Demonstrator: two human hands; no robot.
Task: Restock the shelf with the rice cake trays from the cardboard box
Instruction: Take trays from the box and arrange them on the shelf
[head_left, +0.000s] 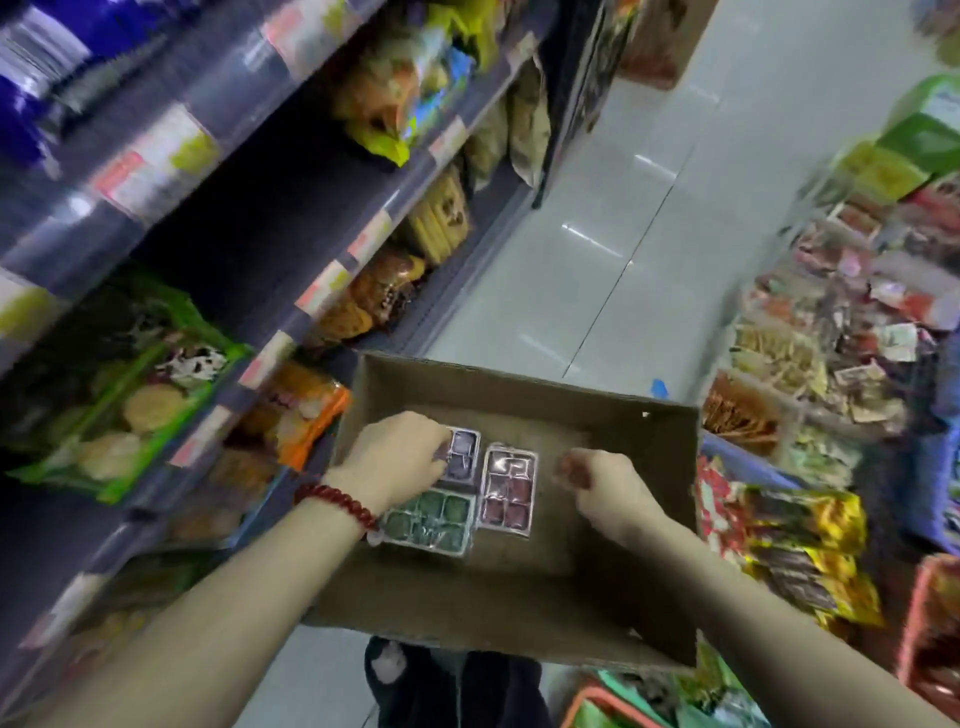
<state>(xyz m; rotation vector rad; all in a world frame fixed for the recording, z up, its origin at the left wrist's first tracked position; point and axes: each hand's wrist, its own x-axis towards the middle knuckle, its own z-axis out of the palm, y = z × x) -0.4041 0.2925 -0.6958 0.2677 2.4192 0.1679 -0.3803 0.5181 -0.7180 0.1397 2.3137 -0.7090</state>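
An open cardboard box (623, 431) sits low in front of me in the aisle. Three clear rice cake trays lie on its bottom: a purple tray (464, 453), a dark red tray (509, 491) and a green tray (431, 519). My left hand (395, 457), with a red bead bracelet on the wrist, reaches into the box and its fingers rest on the purple tray. My right hand (602, 483) hovers inside the box just right of the dark red tray, fingers curled, with nothing visible in it. The image is motion-blurred.
Dark shelves (291, 171) with price labels rise on my left, holding snack bags such as a green bag (119, 384) and an orange bag (306, 410). Bins of mixed snacks (831, 353) crowd the right. A white tiled floor (597, 234) runs ahead.
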